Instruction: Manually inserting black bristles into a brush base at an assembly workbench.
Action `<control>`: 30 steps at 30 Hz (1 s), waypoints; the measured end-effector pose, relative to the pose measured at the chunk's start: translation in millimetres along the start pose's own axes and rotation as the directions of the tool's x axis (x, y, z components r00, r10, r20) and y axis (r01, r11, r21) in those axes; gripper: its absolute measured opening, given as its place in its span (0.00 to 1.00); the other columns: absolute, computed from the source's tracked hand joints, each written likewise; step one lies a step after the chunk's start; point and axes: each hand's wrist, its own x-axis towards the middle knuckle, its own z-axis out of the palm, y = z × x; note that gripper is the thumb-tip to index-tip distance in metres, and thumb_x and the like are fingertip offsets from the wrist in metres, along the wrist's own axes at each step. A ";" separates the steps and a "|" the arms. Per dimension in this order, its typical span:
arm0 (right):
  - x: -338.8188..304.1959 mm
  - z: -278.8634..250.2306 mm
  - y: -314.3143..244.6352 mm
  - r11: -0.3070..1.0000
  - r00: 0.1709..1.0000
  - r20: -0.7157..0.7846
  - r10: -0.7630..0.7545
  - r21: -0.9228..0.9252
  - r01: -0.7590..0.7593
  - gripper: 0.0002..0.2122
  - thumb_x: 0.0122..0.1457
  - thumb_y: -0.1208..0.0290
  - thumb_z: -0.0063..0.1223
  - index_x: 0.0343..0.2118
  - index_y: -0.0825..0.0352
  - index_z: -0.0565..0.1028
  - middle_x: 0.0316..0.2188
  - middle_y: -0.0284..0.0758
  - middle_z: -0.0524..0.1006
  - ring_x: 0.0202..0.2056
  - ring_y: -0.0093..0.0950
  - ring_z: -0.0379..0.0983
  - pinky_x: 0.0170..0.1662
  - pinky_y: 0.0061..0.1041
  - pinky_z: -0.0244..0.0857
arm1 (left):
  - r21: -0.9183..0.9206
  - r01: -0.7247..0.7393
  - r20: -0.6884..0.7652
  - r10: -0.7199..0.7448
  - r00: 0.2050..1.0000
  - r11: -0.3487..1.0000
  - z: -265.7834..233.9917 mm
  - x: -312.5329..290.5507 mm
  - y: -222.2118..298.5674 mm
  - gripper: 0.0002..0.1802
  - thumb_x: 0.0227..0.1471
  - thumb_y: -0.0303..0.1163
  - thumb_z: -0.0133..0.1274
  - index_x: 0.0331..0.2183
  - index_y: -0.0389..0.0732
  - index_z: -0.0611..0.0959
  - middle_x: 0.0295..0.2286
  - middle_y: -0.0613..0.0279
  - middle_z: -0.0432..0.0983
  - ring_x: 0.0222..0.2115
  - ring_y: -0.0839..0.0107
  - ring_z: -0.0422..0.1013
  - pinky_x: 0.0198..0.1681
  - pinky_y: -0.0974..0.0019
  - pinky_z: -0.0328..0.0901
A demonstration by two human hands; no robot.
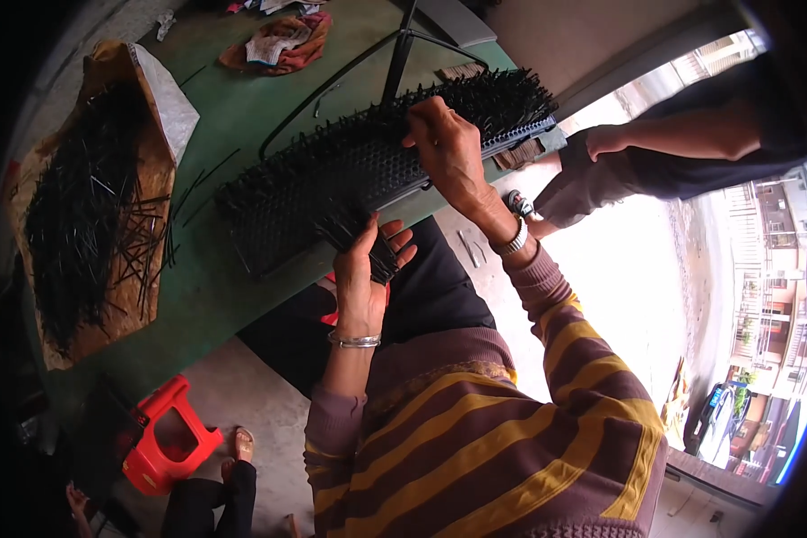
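A long black perforated board (273,220) lies at a slant across the table. Rows of black upright pieces (502,99) fill its far side and right end, while part of the honeycomb-like surface nearer me is bare. My left hand (359,287) is at the board's near edge, palm up. It holds a loose bundle of thin black strips (383,260), its fingers curled beside them. Over the board's middle, my right hand (450,152) is closed in a pinch close to the upright pieces. What its fingertips hold, if anything, is hidden.
A heap of black strips (81,215) lies on a brown sheet (143,296) at the left of the green table (233,99). A dark metal frame (394,67) rises behind the board. Cloths (287,45) lie farther back. A red stool (166,439) and other people stand around the table.
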 end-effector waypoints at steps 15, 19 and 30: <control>10.1 6.5 7.2 0.992 0.996 0.087 -0.008 -0.124 0.019 0.01 0.60 0.78 0.51 0.33 0.69 0.72 0.23 0.38 0.74 0.23 0.27 0.76 0.26 0.25 0.66 | 0.032 -0.015 -0.023 0.016 1.000 0.999 -4.1 -2.1 2.1 0.07 0.56 0.37 0.58 0.33 0.44 0.81 0.25 0.66 0.76 0.25 0.74 0.74 0.29 0.62 0.74; 12.7 8.1 5.7 0.936 0.991 0.088 -0.106 -0.326 0.129 0.03 0.56 0.74 0.55 0.34 0.61 0.76 0.27 0.37 0.72 0.27 0.36 0.73 0.28 0.31 0.66 | 0.066 -0.011 -0.014 0.011 1.000 0.998 0.8 -6.9 5.1 0.09 0.57 0.38 0.58 0.37 0.44 0.81 0.25 0.66 0.77 0.26 0.72 0.75 0.29 0.65 0.72; 4.8 15.6 15.9 0.855 0.990 0.011 -0.137 -0.504 0.124 0.08 0.55 0.68 0.57 0.38 0.53 0.81 0.30 0.35 0.73 0.31 0.37 0.74 0.31 0.34 0.68 | 0.075 -0.004 -0.007 0.005 1.000 0.997 5.8 -12.9 7.9 0.11 0.56 0.38 0.58 0.40 0.45 0.82 0.29 0.65 0.79 0.28 0.71 0.76 0.31 0.68 0.69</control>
